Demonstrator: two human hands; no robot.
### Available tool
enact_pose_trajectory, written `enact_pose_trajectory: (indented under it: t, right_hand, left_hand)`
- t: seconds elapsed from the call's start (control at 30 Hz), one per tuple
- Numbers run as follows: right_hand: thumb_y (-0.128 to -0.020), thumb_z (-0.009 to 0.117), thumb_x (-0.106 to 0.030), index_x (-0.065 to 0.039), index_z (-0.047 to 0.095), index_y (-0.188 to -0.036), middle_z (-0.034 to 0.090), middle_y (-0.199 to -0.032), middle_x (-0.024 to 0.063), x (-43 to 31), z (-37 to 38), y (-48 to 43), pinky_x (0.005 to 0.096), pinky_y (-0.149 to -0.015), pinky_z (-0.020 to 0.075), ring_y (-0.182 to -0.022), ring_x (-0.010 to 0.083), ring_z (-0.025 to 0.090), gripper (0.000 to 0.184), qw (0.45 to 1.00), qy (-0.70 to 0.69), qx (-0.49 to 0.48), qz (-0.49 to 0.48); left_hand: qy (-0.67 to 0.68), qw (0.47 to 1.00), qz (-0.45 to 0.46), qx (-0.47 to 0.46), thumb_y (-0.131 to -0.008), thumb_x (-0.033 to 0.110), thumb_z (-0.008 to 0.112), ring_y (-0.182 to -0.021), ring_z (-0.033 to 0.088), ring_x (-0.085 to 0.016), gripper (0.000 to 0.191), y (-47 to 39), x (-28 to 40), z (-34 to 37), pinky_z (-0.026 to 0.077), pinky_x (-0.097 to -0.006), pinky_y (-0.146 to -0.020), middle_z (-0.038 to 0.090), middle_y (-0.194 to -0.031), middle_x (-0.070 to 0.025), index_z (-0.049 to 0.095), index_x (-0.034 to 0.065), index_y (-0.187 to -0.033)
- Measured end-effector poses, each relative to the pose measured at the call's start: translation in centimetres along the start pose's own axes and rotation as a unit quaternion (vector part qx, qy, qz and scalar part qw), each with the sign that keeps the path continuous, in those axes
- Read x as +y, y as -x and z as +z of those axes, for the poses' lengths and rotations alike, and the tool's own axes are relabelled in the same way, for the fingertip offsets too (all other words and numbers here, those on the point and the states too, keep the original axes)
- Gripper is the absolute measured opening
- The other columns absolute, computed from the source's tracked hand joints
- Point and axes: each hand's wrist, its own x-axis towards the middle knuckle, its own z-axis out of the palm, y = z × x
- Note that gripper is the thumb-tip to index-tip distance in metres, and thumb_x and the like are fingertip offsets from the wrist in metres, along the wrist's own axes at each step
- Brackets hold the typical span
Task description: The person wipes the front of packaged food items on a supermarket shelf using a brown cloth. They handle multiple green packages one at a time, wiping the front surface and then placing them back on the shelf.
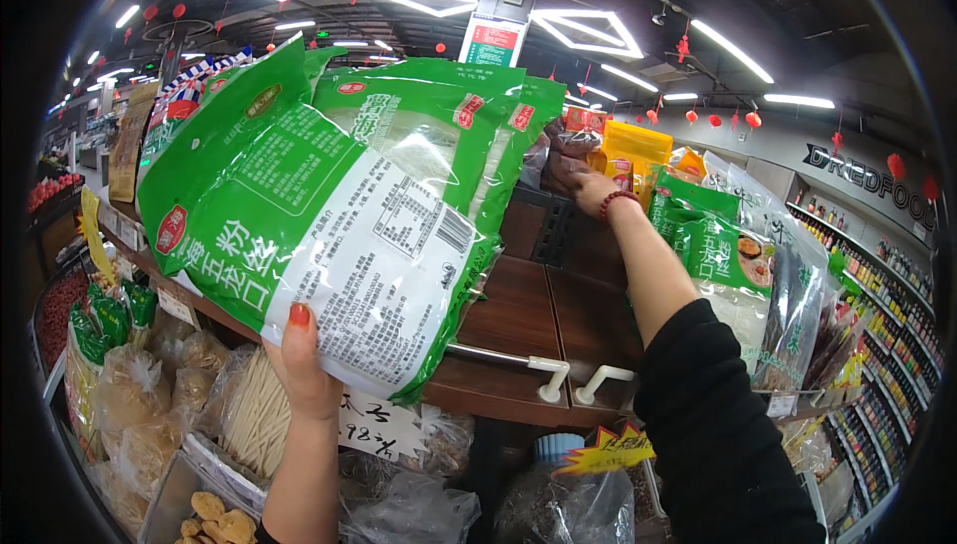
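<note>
My left hand (305, 368) grips the lower edge of a green and white vermicelli bag (321, 222), the thumb on its printed back. Behind it, further green bags of vermicelli with clear windows (422, 136) stand on the wooden shelf (516, 312). My right hand (591, 189), with a beaded bracelet at the wrist, reaches to the back of the shelf. Its fingers are at dark bagged goods (576, 141), beside a black plastic crate (552, 226). Whether they are closed on anything is hidden. Yellow packs (635, 151) stand just right of that hand.
Green vermicelli bags (721, 252) and tall clear bags of dark dried food (792, 305) stand at right. A metal rail with white brackets (552, 379) edges the shelf. Below lie bundled dried sticks (256, 417), plastic-bagged goods (134, 387) and a bin (176, 495).
</note>
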Motion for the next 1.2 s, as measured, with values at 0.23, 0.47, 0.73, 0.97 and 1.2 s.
enact_pose_trajectory:
  t: [0.23,0.47,0.73,0.97,1.2]
  right_hand:
    - [-0.078,0.045,-0.009,-0.015,0.057,-0.115,0.056,-0.113,0.0178,1.6,0.0,0.9,0.0383,-0.090,0.0426,-0.107,0.0325,0.053,0.039,0.987,-0.018,0.042,0.152]
    - [-0.077,0.051,-0.006,-0.012,0.061,-0.100,0.054,-0.110,0.0126,-4.2,2.0,0.7,0.0399,-0.089,0.0425,-0.102,0.0329,0.052,0.026,0.959,-0.093,0.238,-0.124]
    - [-0.086,0.040,-0.018,-0.001,0.059,-0.109,0.049,-0.124,0.0197,-1.3,-1.8,3.2,0.0393,-0.089,0.0441,-0.109,0.0330,0.053,0.034,0.976,-0.018,0.027,0.216]
    - [-0.086,0.043,-0.013,-0.003,0.060,-0.105,0.059,-0.106,0.0213,-4.7,-0.7,5.3,0.0416,-0.078,0.0506,-0.098,0.0312,0.060,0.028,0.983,0.064,0.064,0.161]
    - [-0.069,0.058,-0.007,-0.006,0.059,-0.100,0.061,-0.099,0.0176,-2.3,-0.7,10.0,0.0373,-0.083,0.0475,-0.097,0.0329,0.057,0.031,0.984,0.013,-0.082,-0.159]
  left_hand:
    - [0.010,1.000,-0.009,-0.025,-0.088,0.029,0.043,-0.098,0.054,-0.019,0.046,-0.2,-0.2,0.0,0.044,-0.0308,-0.083,0.054,-0.111,-0.0119,0.042,-0.0036,-0.120]
    - [-0.001,1.000,-0.022,-0.002,-0.082,0.025,0.049,-0.097,0.051,-0.019,0.050,-0.2,0.1,0.6,0.040,-0.0311,-0.085,0.051,-0.110,-0.0137,0.040,-0.0069,-0.119]
    - [-0.042,0.998,0.009,-0.053,-0.088,0.028,0.044,-0.097,0.053,-0.019,0.046,-0.6,-1.0,-0.2,0.043,-0.0308,-0.083,0.053,-0.111,-0.0127,0.040,-0.0038,-0.121]
    - [-0.036,0.998,0.016,-0.055,-0.084,0.023,0.048,-0.099,0.049,-0.019,0.044,-0.1,-0.8,1.0,0.037,-0.0306,-0.086,0.051,-0.112,-0.0129,0.043,-0.0072,-0.116]
    - [-0.058,0.998,-0.004,-0.015,-0.086,0.024,0.047,-0.098,0.049,-0.019,0.044,-1.5,0.5,1.1,0.037,-0.0296,-0.086,0.052,-0.110,-0.0123,0.045,-0.0092,-0.114]
